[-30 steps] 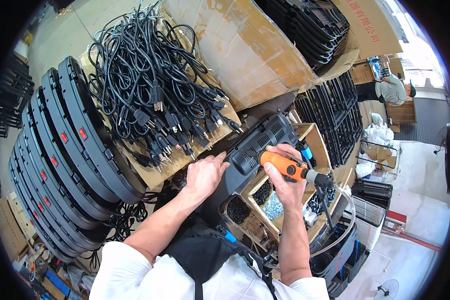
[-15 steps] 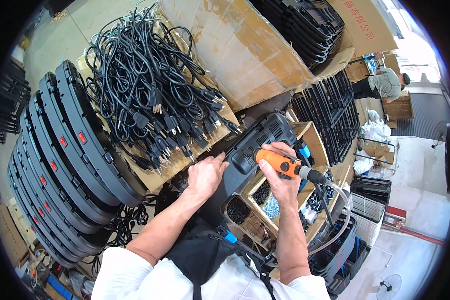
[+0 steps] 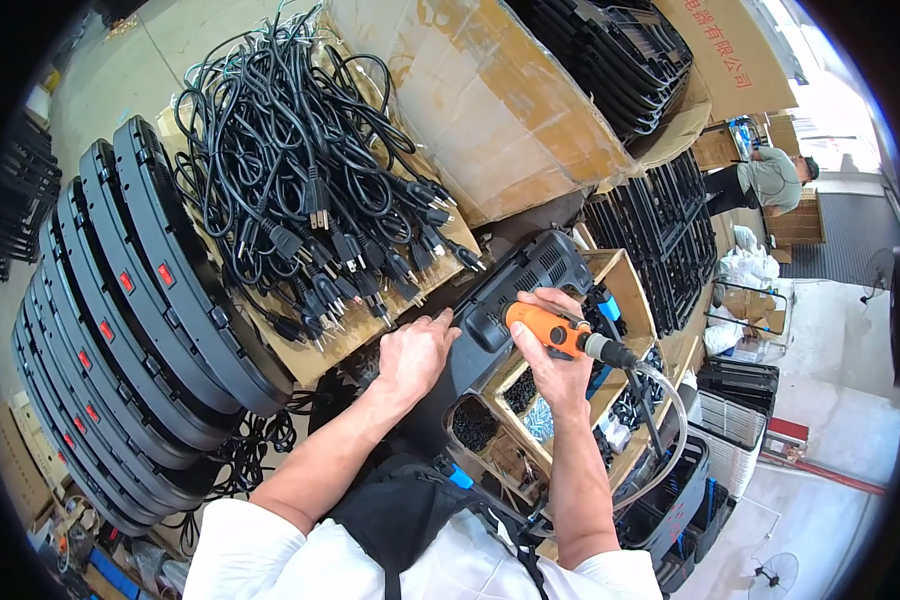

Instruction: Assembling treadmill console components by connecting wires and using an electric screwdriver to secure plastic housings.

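Note:
A long black plastic housing point(image 3: 543, 268) with vent slots lies at an angle in front of me. My left hand point(image 3: 415, 355) grips its near left edge, fingers bent over the rim; some fingertips are hidden from sight. In my right hand point(image 3: 558, 378) is an orange air screwdriver point(image 3: 548, 329), with fingers wrapped around its body. A clear hose point(image 3: 682, 425) runs from the tool's dark rear fitting down toward my right forearm. The tool's front end is over the housing, and its tip cannot be made out.
Black power cords point(image 3: 305, 180) with plugs are heaped on cardboard at the left. Beyond them curved black housings point(image 3: 185, 270) stand stacked. A wooden compartment box point(image 3: 625, 268) holds screws point(image 3: 475, 425) at the right. Ahead is a large carton point(image 3: 470, 90); a person point(image 3: 770, 180) stands far right.
My right hand and the screwdriver have shifted slightly left and down over the housing. The left hand stays at nearly the same spot on the housing's edge.

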`<state>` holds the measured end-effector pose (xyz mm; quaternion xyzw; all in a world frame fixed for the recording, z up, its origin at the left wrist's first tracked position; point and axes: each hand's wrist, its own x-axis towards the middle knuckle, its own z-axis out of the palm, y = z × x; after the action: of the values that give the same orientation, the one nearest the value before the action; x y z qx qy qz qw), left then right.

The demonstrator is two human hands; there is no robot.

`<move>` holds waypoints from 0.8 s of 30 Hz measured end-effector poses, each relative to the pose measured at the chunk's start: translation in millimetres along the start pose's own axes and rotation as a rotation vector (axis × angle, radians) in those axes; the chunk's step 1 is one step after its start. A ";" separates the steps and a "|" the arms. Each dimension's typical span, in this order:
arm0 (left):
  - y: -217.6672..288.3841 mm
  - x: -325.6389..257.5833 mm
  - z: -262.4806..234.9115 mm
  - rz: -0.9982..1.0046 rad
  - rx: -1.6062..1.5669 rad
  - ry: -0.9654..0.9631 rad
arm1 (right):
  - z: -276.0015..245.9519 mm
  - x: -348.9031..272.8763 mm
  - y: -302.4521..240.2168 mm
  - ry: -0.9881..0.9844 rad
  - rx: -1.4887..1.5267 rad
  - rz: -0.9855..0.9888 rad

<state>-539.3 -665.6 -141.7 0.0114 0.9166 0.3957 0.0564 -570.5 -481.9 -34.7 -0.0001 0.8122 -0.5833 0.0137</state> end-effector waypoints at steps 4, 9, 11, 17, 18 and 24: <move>1.3 0.7 -1.2 -0.007 0.011 -0.040 | 1.6 1.8 3.4 -0.013 0.004 0.035; 1.7 1.4 -1.4 -0.021 0.014 -0.055 | 2.8 6.8 3.4 -0.066 -0.088 -0.002; 1.9 0.5 -2.7 -0.029 0.011 -0.064 | 2.7 8.9 -1.7 -0.082 -0.131 -0.007; -0.8 2.0 2.3 -0.015 0.003 -0.039 | 2.6 14.4 -3.2 -0.141 -0.186 -0.004; -0.4 1.4 2.9 -0.015 0.001 -0.038 | 2.4 14.5 -3.2 -0.157 -0.191 0.000; 0.1 -2.3 -0.8 -0.021 -0.014 -0.018 | 4.4 14.9 2.6 -0.172 -0.155 -0.022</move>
<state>-537.1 -666.3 -140.9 0.0050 0.9133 0.4015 0.0686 -585.2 -485.5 -38.9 -0.0599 0.8507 -0.5165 0.0769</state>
